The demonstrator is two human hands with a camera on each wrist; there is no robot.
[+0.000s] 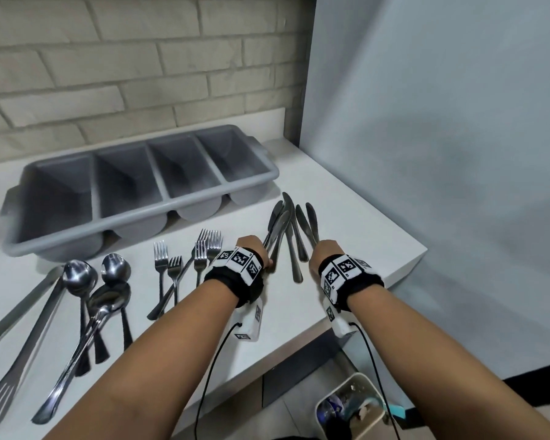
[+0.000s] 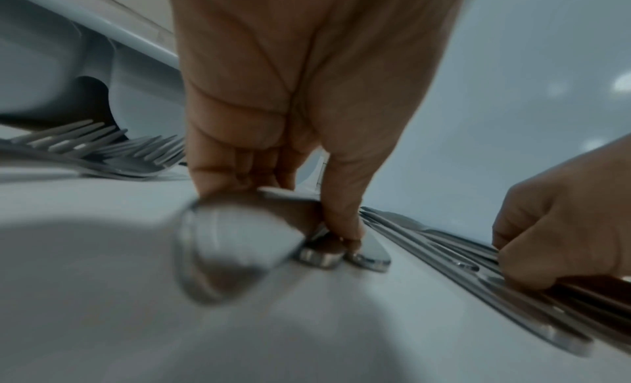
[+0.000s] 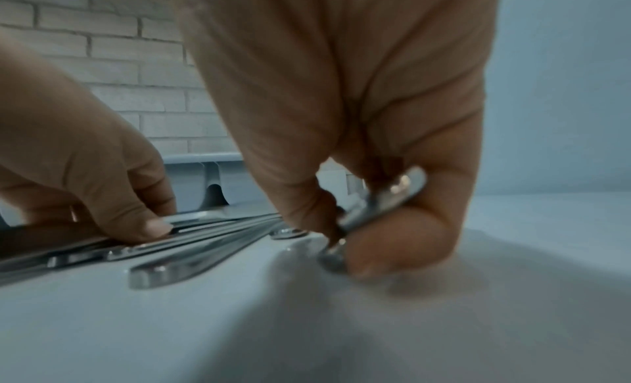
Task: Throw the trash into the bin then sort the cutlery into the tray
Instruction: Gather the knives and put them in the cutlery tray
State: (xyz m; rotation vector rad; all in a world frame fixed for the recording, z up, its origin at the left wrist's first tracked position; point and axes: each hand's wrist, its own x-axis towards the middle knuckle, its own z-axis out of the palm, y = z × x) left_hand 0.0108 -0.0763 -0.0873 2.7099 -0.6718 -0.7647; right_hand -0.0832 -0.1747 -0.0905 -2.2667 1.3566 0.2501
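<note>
Several steel knives lie fanned on the white counter in front of the grey four-compartment tray. My left hand curls over the handle ends of the left knives, with the thumb pressing down beside them. The right hand pinches the handles of the right-most knives between thumb and fingers, one handle tilted up off the counter. Both hands hide the handle ends in the head view. All tray compartments look empty.
Forks lie left of my left hand and spoons further left, beside long tongs and a slotted turner. A bin holding trash stands on the floor below the counter's front right edge. A grey wall rises on the right.
</note>
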